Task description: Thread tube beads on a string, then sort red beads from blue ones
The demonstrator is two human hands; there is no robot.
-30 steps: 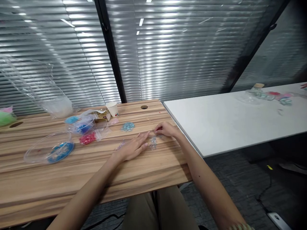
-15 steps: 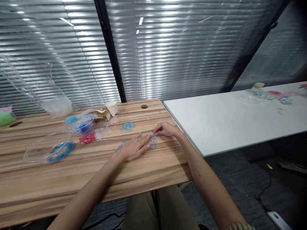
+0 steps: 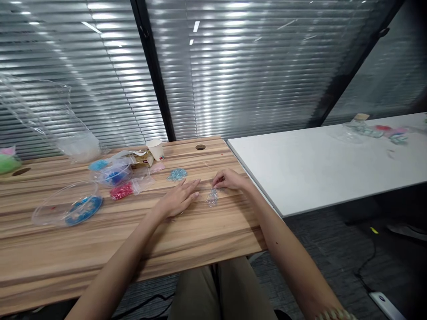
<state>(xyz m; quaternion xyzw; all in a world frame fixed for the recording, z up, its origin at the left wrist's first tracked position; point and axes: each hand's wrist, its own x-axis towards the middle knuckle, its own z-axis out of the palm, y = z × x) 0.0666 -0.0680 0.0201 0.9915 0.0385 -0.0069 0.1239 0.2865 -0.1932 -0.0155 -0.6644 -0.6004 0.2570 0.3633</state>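
My left hand [image 3: 180,198] lies flat on the wooden table, fingers stretched out toward the right. It covers most of the place where a small purplish pile showed; only a few bits peep out below the palm. My right hand [image 3: 228,179] is closed in a pinch at the top edge of a small pile of clear, silvery bead-like pieces [image 3: 212,198]. What its fingertips hold, if anything, is too small to make out. Behind my left hand lies a pile of light blue bead-like pieces [image 3: 177,174].
On the left stand a clear round container with blue contents [image 3: 83,210], a red bead bag [image 3: 121,191], a clear bowl [image 3: 115,174] and a paper cup [image 3: 155,150]. A white table [image 3: 300,171] adjoins on the right, with colourful items at its far end.
My left hand has drawn back to the left, off the silvery pile, and now covers the purplish pile. My right hand has hardly moved and keeps its pinch.
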